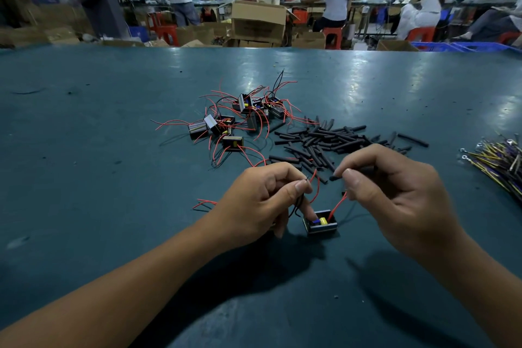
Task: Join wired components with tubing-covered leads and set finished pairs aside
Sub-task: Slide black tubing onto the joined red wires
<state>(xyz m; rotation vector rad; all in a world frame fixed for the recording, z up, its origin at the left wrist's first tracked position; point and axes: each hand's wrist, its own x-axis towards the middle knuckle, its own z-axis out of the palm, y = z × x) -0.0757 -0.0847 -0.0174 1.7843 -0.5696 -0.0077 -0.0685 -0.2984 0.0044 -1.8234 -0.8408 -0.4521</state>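
A small black box component with yellow and blue parts inside sits on the green table between my hands. My left hand pinches the tip of its red and black wires between thumb and forefinger, and a lower finger touches the box. My right hand pinches a short black tube, its end pointing at the wire tip a small gap away. A second red wire runs from the box up under my right hand.
A pile of wired box components lies beyond my hands, with a heap of black tubing pieces to its right. A bundle of yellow leads with ring terminals lies at the right edge. People work at benches far behind.
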